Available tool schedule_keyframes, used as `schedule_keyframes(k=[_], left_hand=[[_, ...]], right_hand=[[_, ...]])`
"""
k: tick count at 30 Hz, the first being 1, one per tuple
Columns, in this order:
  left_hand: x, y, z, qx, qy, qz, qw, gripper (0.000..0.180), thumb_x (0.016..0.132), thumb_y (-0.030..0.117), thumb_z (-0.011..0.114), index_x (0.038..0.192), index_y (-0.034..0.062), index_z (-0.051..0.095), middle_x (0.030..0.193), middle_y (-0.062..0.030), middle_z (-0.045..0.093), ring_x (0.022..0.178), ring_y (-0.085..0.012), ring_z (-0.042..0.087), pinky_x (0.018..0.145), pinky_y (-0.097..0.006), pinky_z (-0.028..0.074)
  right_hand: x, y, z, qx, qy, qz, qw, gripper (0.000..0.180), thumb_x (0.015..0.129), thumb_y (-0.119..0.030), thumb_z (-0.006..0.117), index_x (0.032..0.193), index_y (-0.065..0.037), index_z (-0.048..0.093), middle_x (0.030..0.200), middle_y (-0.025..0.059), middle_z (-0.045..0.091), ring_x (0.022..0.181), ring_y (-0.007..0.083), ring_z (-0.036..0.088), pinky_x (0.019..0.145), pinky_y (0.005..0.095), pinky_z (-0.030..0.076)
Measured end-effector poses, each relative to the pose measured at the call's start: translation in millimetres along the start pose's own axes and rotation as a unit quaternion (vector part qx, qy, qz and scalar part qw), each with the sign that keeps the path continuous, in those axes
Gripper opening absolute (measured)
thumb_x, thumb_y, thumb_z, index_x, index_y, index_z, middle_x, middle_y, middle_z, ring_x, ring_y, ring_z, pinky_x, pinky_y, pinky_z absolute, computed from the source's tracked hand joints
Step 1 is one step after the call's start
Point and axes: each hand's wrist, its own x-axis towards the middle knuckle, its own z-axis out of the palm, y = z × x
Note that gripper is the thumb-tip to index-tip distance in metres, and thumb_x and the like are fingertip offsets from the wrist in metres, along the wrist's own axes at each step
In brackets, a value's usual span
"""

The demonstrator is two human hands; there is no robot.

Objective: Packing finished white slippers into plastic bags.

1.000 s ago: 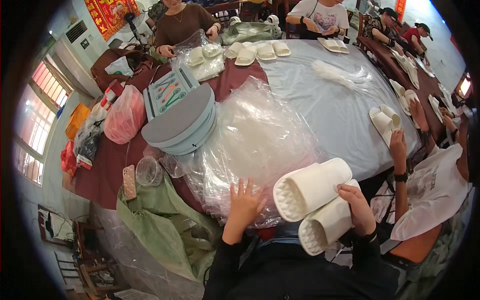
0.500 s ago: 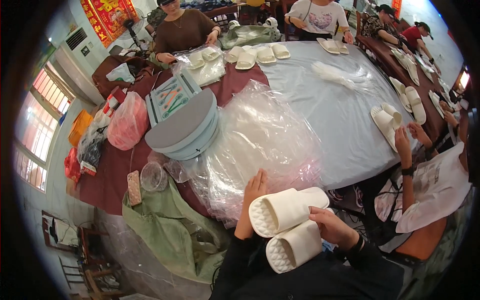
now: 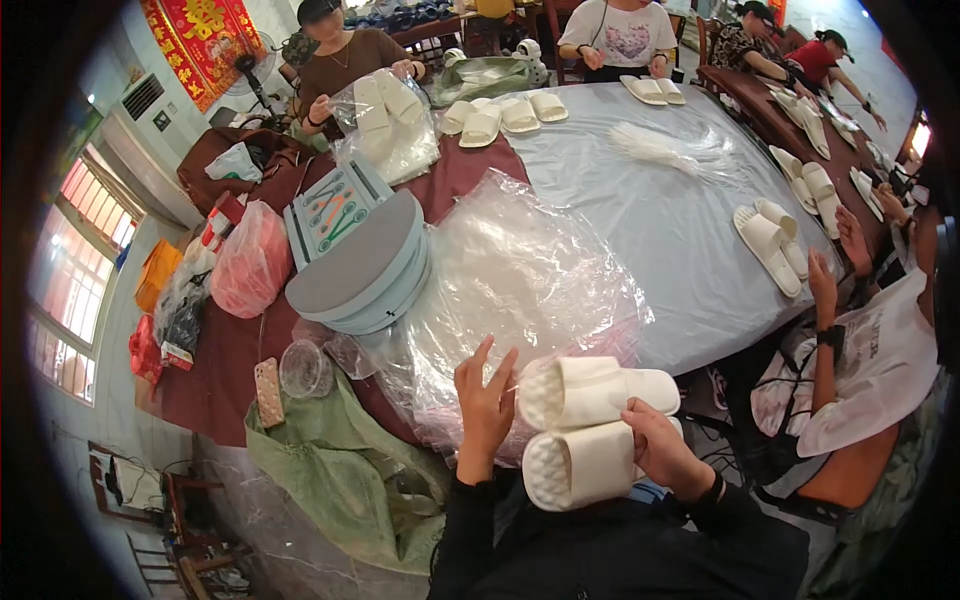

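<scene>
My right hand (image 3: pixel 668 447) grips a pair of cream slippers (image 3: pixel 592 396) side by side, thumb on top near the heel end. Their quilted toe ends point left. My left hand (image 3: pixel 486 400) is held up just left of the slippers, fingers spread and holding nothing. Beyond it, over the near side of the table, spreads a pile of clear plastic bags (image 3: pixel 510 275) with pinkish edges. Whether the left fingertips touch the bags I cannot tell.
A grey-blue rounded case (image 3: pixel 360 262) stands left of the bags. Green sacking (image 3: pixel 350 480), a phone (image 3: pixel 268 392) and a clear tub (image 3: pixel 306 370) are at the near left. More slipper pairs (image 3: pixel 768 248) line the table; co-workers sit or stand around it.
My left hand has lifted off the bags' edge and spread its fingers. The slippers in my right hand have shifted slightly right and up. Across the table, a person has raised a bagged pair.
</scene>
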Motion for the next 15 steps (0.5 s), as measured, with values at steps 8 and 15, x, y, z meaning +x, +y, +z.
schedule_keyframes(k=[8, 15], left_hand=[[-1.3, 3.5, -2.0, -0.085, -0.069, 0.061, 0.992, 0.049, 0.082, 0.001, 0.058, 0.13, 0.0084, 0.052, 0.138, -0.0156, 0.044, 0.124, -0.0343, 0.044, 0.1, -0.041, 0.036], [-10.4, 3.7, 1.3, -0.158, -0.072, -0.019, 0.985, 0.052, 0.082, -0.006, 0.05, 0.132, 0.008, 0.049, 0.139, -0.0167, 0.042, 0.121, -0.0343, 0.046, 0.099, -0.04, 0.038]], right_hand=[[8.2, -13.2, 17.3, 0.072, -0.016, -0.136, 0.988, 0.041, 0.095, -0.027, 0.037, 0.132, -0.009, 0.034, 0.128, 0.012, 0.052, 0.112, 0.0229, 0.055, 0.093, 0.0383, 0.043], [24.0, -7.9, 19.4, 0.157, -0.006, -0.195, 0.968, 0.044, 0.094, -0.029, 0.037, 0.133, -0.008, 0.032, 0.132, 0.0138, 0.049, 0.117, 0.0243, 0.051, 0.097, 0.0378, 0.04]])
